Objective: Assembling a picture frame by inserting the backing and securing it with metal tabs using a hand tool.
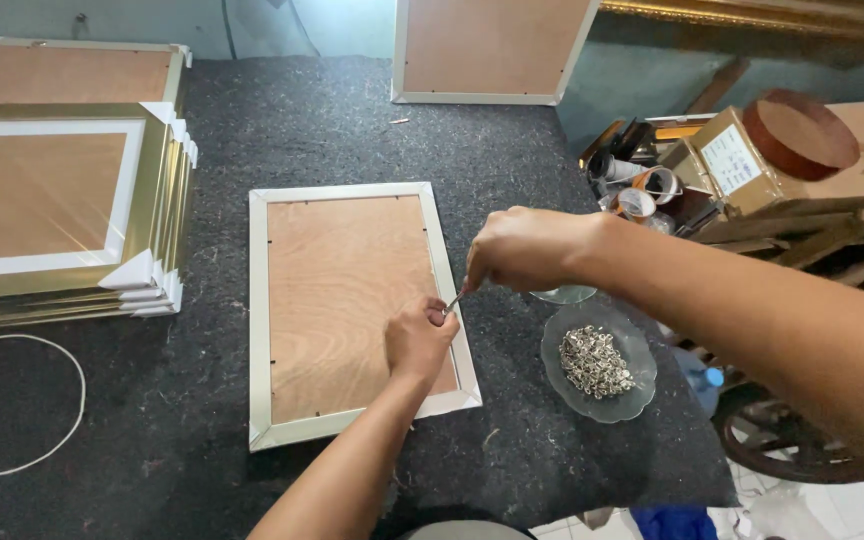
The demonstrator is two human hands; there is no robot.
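the picture frame (352,310) lies back-up in the middle of the dark felt table (252,130), its brown backing board facing up. the left hand (419,340) rests curled on the frame's right edge, fingers pressed together. the right hand (522,250) hovers just above that edge, fingers pinching a thin metal tool (452,301). right of the frame sits a glass dish (597,362) of small metal pieces; left of the frame stands a stack of frames (62,210).
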